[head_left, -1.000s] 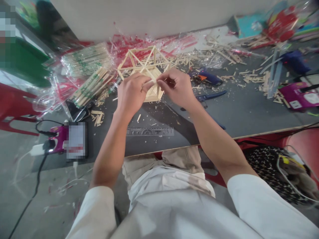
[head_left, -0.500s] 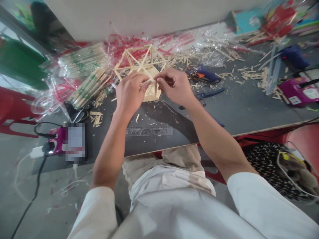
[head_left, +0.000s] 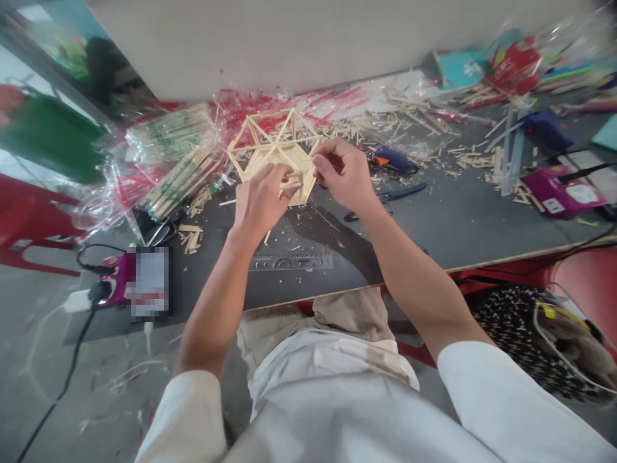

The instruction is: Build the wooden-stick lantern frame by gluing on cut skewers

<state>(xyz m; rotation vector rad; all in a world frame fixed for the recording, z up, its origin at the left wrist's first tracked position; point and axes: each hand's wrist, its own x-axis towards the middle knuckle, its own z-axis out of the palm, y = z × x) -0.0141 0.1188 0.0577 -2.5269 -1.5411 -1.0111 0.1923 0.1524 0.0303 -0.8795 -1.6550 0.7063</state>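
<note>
A frame of thin wooden sticks (head_left: 260,149), with a many-sided rim and crossing braces, stands on the dark table in front of me. My left hand (head_left: 263,200) reaches over its near left side. Thumb and index finger pinch what looks like a short wooden stick (head_left: 295,177); the frame's parts behind are partly covered. At the right rim, my right hand (head_left: 344,170) has its fingers curled and thumb and index together; whatever they hold is too small to make out. Another thin stick (head_left: 228,202) juts out left of my left hand.
A clear ruler (head_left: 292,260) lies near the table edge. To the right are scissors (head_left: 402,191) and a blue glue gun (head_left: 395,159). Bundled sticks (head_left: 180,183), plastic wrap and stick scraps surround the frame. Purple power strips (head_left: 566,190) sit at both sides, with cords.
The view has tilted slightly, so the table sits lower in it. My hands have moved a little apart, the right one away from the left fingertips. The frame still stands between them.
</note>
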